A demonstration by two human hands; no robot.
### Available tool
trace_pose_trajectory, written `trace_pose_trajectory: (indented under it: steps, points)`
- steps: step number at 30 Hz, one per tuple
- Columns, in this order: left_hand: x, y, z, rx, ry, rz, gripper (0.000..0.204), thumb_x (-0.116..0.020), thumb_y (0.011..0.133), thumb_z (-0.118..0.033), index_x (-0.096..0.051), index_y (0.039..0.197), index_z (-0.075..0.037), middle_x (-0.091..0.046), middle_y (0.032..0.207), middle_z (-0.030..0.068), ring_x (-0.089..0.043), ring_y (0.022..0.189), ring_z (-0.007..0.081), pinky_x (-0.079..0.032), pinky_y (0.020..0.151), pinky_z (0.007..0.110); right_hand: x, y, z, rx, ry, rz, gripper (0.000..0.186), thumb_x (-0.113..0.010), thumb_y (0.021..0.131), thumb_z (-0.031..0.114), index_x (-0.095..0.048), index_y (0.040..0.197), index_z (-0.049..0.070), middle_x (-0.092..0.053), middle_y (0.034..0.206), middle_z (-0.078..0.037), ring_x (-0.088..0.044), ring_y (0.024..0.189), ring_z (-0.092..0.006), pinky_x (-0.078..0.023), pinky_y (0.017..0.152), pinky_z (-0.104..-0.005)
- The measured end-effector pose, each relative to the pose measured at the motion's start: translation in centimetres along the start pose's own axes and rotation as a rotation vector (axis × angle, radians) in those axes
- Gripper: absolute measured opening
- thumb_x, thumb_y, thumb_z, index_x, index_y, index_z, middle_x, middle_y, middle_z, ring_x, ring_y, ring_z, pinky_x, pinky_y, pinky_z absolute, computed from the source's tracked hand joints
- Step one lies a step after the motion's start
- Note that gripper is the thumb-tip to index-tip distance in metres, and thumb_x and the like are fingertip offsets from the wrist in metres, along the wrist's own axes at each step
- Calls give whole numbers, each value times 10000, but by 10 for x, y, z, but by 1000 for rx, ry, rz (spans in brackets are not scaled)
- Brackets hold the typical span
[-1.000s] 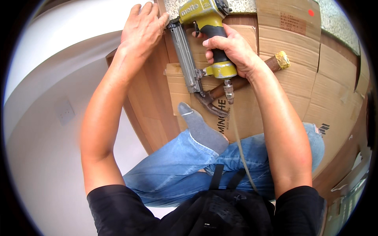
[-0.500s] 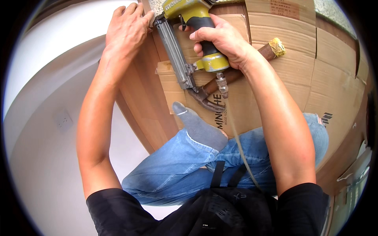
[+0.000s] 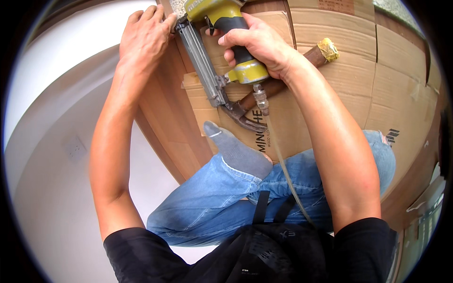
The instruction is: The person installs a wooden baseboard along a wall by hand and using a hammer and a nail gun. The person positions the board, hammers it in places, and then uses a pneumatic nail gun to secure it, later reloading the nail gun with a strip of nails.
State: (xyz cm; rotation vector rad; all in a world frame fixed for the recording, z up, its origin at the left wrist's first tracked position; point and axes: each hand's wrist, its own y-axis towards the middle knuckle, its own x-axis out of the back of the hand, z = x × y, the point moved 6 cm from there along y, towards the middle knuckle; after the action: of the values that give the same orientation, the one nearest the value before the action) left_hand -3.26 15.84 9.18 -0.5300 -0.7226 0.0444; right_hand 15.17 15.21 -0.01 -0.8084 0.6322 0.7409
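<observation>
My right hand (image 3: 255,45) grips the black handle of a yellow nail gun (image 3: 247,73), a finger near its trigger. The gun's grey magazine (image 3: 200,63) slants down, with its nose at the upper end close to my left hand (image 3: 146,37). That hand's fingers are apart, resting at the edge of a white board (image 3: 85,33) beside the wood strip; their tips partly hide what is under them. A clear hose (image 3: 283,165) runs from the gun's fitting toward my body. Under the gun lies a claw hammer (image 3: 316,59) with yellow material wrapped round its handle end.
Cardboard sheets (image 3: 339,94) cover the right side, with speckled stone (image 3: 396,12) at the upper right. A wood plank (image 3: 170,132) runs beside a white wall (image 3: 52,188) with a socket (image 3: 75,148). My jeans-clad legs (image 3: 193,203) and socked foot (image 3: 236,151) are in the middle.
My hands, the nail gun and the surroundings sit higher and further left in the picture, as the view has shifted. My right hand keeps its grip; my left remains at the board's edge.
</observation>
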Motion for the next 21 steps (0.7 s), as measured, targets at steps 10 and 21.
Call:
trace_pose_trajectory:
  steps: [10, 21]
  points:
    - [-4, -1, -2, -2, 31, -11, 415, -595, 1019, -206, -647, 1430, -232, -631, 1456, 65, -558, 1381, 209, -431, 1140, 401, -1, -3, 1, 7, -33, -13, 302, -705, 912, 114, -662, 1193, 12, -640, 879, -13, -651, 677, -96, -580, 633, -271]
    - [0, -1, -5, -33, 66, -52, 419, -589, 1019, -184, -644, 1431, -237, -637, 1443, 61, -564, 1372, 209, -440, 1130, 396, 1, -4, 0, 2, -65, -9, 317, -700, 914, 132, -666, 1203, 7, -634, 875, -9, -646, 685, -94, -582, 642, -271]
